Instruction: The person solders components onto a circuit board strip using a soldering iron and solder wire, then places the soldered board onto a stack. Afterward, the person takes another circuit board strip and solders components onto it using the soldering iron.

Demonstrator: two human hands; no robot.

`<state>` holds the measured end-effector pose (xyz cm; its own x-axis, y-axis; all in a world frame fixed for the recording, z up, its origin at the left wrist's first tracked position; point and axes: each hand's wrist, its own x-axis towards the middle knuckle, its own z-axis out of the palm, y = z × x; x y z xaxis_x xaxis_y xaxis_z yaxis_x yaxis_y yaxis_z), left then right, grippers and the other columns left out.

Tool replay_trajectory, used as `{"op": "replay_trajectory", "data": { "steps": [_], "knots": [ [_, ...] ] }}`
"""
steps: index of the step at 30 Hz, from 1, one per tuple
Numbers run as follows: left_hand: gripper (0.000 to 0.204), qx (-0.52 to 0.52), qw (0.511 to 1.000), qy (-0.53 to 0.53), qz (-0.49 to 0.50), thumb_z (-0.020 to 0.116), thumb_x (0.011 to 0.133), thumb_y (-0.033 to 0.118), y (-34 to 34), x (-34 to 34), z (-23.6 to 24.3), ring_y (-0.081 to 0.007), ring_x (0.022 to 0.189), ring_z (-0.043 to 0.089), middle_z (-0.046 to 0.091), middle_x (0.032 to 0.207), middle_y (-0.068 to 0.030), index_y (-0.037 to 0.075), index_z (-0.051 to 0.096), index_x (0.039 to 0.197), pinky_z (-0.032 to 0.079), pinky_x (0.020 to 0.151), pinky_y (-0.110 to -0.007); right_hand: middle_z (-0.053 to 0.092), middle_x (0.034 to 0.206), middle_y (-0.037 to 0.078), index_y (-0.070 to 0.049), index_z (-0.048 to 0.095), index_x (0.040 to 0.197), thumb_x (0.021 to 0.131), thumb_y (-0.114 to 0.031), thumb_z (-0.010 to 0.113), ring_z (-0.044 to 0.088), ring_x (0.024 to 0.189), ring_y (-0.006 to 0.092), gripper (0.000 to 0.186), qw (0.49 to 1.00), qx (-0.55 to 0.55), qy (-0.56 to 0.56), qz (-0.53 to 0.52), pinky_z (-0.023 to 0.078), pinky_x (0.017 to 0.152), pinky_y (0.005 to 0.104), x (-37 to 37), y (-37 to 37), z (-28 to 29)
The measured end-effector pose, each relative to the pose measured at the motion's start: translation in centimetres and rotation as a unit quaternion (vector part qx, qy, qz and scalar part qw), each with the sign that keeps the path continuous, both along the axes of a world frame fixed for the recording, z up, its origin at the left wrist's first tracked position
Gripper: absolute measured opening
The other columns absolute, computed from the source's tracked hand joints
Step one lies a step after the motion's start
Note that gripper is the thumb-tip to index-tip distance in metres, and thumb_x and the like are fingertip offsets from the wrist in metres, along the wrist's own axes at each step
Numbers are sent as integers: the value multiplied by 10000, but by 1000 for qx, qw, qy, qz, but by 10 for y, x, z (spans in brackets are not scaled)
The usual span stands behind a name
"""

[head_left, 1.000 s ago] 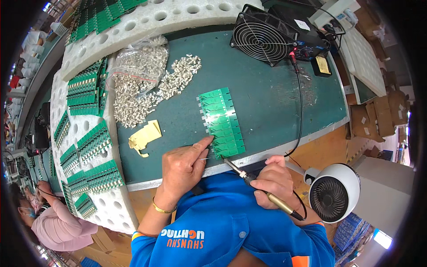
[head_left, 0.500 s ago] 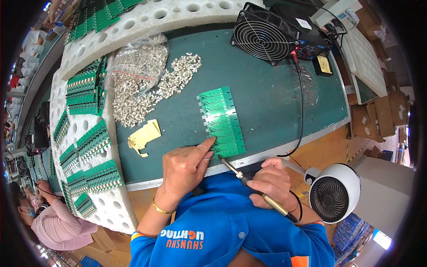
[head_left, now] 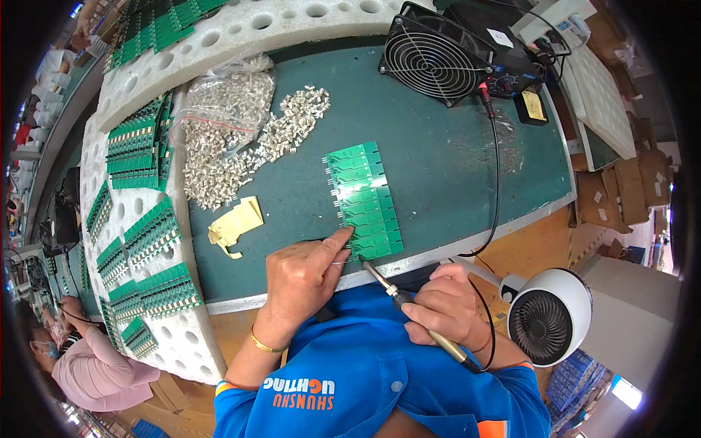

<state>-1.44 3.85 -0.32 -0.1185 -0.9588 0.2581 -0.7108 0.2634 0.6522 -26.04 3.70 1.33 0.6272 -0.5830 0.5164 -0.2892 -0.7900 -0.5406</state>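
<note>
A green circuit board panel (head_left: 369, 193) with small white connectors along its left edge lies on the green mat. My left hand (head_left: 299, 277) pinches a thin solder wire (head_left: 340, 262) at the panel's lower left corner, its index finger resting on the board's edge. My right hand (head_left: 442, 310) grips a soldering iron (head_left: 384, 279), whose tip is at that same lower corner. A creased yellow sponge piece (head_left: 235, 223) lies left of the board, and a pile of small metal connectors (head_left: 212, 171) lies beyond it, beside a plastic bag (head_left: 232, 87) full of them.
Foam trays (head_left: 186, 343) with assembled boards (head_left: 139, 146) line the left and back. A black fan unit (head_left: 431, 66) and a sponge holder (head_left: 531, 108) stand at back right. A white fan (head_left: 548, 321) is at my right. A co-worker (head_left: 95, 365) sits at far left.
My right hand and the iron have shifted slightly up and left, with the tip staying near the board's corner. My left hand has barely moved.
</note>
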Motion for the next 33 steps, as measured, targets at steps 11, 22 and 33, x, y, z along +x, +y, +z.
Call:
{"op": "replay_trajectory", "data": {
  "steps": [11, 22, 33],
  "knots": [
    [249, 24, 996, 84, 21, 729, 790, 12, 1, 4, 2, -180, 528, 573, 679, 724, -115, 45, 729, 1036, 451, 517, -296, 599, 662, -12, -101, 642, 975, 733, -136, 742, 565, 582, 174, 264, 999, 4, -33, -29, 444, 672, 341, -4, -7, 2],
    [225, 16, 995, 98, 19, 731, 779, -11, -1, 5, 1, -154, 513, 539, 684, 739, -100, 22, 728, 1002, 426, 500, -280, 598, 633, -3, -79, 650, 947, 722, -84, 707, 548, 548, 181, 233, 992, 75, -101, 5, 430, 637, 342, -1, -16, -4],
    [231, 14, 995, 95, 20, 735, 770, -5, 0, 3, 0, -152, 499, 517, 680, 737, -97, 25, 728, 1000, 418, 494, -288, 579, 623, -17, -88, 650, 958, 715, -96, 724, 534, 530, 176, 254, 996, 49, -68, 9, 426, 640, 323, 0, -9, -5]
  ]
}}
